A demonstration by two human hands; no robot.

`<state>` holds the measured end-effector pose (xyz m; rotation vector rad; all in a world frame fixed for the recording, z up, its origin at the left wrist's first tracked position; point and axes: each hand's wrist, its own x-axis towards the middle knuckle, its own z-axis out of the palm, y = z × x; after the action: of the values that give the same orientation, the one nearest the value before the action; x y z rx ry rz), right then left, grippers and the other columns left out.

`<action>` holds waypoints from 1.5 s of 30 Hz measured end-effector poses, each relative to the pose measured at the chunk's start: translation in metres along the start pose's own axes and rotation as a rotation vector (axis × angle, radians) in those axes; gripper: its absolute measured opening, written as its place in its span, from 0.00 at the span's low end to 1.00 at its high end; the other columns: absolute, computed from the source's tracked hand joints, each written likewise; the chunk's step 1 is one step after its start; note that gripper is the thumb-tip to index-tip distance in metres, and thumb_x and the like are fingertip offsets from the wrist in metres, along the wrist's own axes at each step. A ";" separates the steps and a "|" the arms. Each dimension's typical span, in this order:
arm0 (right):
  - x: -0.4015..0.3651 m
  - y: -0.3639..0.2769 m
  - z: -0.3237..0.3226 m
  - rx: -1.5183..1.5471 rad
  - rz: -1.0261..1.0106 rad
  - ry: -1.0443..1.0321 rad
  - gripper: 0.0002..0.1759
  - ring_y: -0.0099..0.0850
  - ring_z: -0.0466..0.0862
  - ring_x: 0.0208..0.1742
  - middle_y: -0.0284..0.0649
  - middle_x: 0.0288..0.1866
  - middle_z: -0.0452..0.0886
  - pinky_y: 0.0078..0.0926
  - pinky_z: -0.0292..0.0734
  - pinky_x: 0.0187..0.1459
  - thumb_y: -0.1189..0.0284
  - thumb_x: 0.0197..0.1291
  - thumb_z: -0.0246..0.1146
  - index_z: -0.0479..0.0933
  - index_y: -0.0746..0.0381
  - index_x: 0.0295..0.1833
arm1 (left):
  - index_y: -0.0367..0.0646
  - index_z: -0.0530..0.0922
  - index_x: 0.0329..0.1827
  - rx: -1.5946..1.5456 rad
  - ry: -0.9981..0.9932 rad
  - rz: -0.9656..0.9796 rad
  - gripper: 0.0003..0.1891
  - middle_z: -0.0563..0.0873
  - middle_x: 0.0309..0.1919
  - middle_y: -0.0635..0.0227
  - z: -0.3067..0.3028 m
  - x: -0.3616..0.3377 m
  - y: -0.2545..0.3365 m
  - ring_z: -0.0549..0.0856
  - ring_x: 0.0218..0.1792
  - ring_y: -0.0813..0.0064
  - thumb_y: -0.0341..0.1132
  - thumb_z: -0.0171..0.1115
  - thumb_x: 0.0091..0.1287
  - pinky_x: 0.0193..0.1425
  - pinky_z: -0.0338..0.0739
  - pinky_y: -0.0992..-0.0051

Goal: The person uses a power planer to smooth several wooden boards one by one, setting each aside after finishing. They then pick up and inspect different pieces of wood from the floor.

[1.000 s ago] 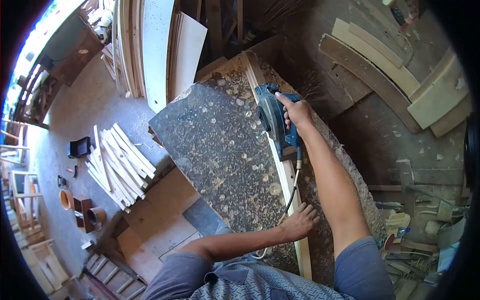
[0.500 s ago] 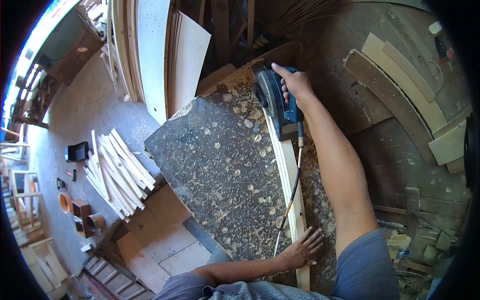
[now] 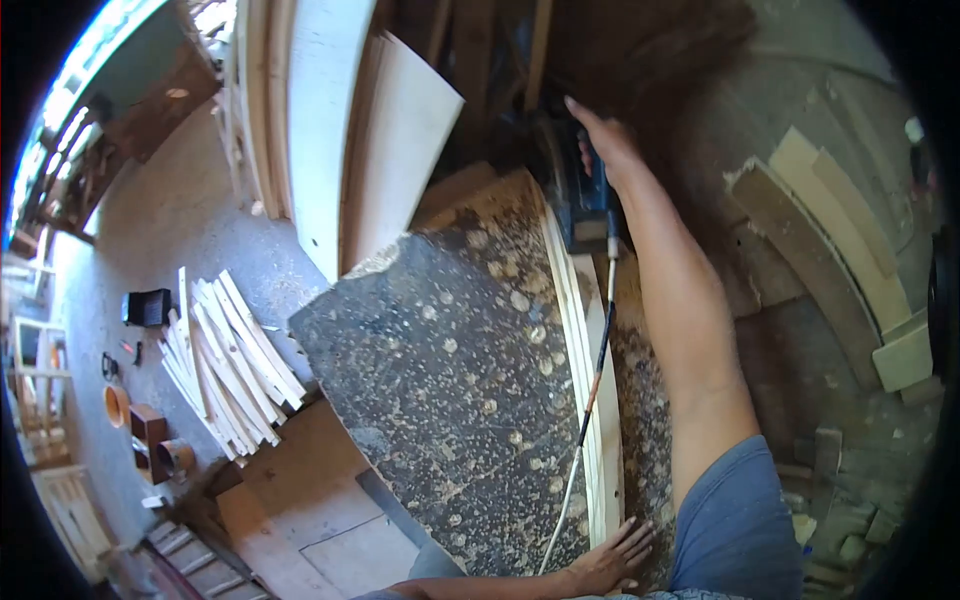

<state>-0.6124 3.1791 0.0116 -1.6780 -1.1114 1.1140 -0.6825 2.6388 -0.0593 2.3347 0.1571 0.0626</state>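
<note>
My right hand (image 3: 612, 145), with the arm stretched far forward, is wrapped round the handle of a blue electric planer (image 3: 588, 222). The planer is at the far end of several long, pale wooden strips (image 3: 572, 345) lying side by side on the dark, speckled worktop (image 3: 430, 400). Its underside is hidden. From its back end a taped cord (image 3: 609, 315) runs toward me over the wood. Close to my body, my left hand (image 3: 608, 562) lies flat across the near end of the strips, fingers spread.
Shavings are scattered over the worktop. A pile of narrow wooden strips (image 3: 230, 370) lies on the floor at left, beside a black box (image 3: 146, 307). Tall boards (image 3: 325, 130) lean beyond the worktop. Curved wooden pieces (image 3: 820, 260) lie on the right-hand floor.
My right hand has pushed the planer farther away, to the far end of the strips. My left hand stays flat at the near end. The camera view has shifted.
</note>
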 end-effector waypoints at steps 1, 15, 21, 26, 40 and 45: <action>0.003 0.001 -0.001 0.003 -0.006 -0.011 0.32 0.25 0.72 0.13 0.35 0.19 0.73 0.26 0.68 0.16 0.41 0.48 0.73 0.74 0.61 0.32 | 0.49 0.57 0.78 0.097 0.014 -0.030 0.35 0.55 0.78 0.58 -0.002 -0.001 0.007 0.45 0.80 0.55 0.60 0.40 0.74 0.80 0.33 0.45; -0.503 0.064 -0.150 0.027 0.131 0.034 0.21 0.20 0.71 0.14 0.30 0.18 0.73 0.20 0.65 0.18 0.54 0.58 0.71 0.78 0.62 0.37 | 0.41 0.83 0.46 -0.486 0.673 -0.026 0.11 0.85 0.37 0.56 -0.077 -0.089 0.056 0.85 0.41 0.55 0.37 0.63 0.67 0.46 0.78 0.62; -0.784 0.096 -0.249 -0.166 0.361 0.266 0.25 0.19 0.73 0.15 0.30 0.18 0.74 0.19 0.69 0.19 0.51 0.53 0.74 0.80 0.65 0.37 | 0.44 0.83 0.46 -0.184 0.757 -0.308 0.11 0.84 0.43 0.53 -0.031 -0.072 0.052 0.83 0.46 0.51 0.36 0.66 0.62 0.52 0.78 0.60; -0.977 0.150 -0.290 -0.084 0.418 0.469 0.25 0.18 0.73 0.15 0.30 0.16 0.74 0.19 0.67 0.18 0.51 0.57 0.72 0.78 0.64 0.33 | 0.41 0.80 0.54 0.016 0.481 -0.314 0.18 0.82 0.53 0.52 0.023 -0.040 0.102 0.79 0.58 0.51 0.39 0.68 0.63 0.62 0.74 0.62; -1.175 0.251 -0.250 -0.145 0.458 0.571 0.31 0.29 0.83 0.31 0.39 0.30 0.83 0.31 0.78 0.35 0.47 0.55 0.71 0.82 0.67 0.46 | 0.45 0.64 0.73 0.600 0.179 -0.619 0.39 0.63 0.74 0.56 0.070 0.006 0.111 0.58 0.76 0.53 0.57 0.62 0.64 0.72 0.56 0.42; -1.160 0.253 -0.240 -0.149 0.433 0.444 0.33 0.34 0.85 0.39 0.44 0.36 0.86 0.34 0.78 0.43 0.47 0.54 0.72 0.82 0.66 0.51 | 0.44 0.77 0.59 0.478 0.074 -0.251 0.26 0.73 0.66 0.60 0.110 0.032 0.180 0.66 0.70 0.56 0.51 0.63 0.65 0.70 0.62 0.46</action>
<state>-0.5826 1.9720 0.1066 -2.2181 -0.5731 0.8557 -0.6240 2.4405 -0.0061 2.7671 0.5531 -0.0157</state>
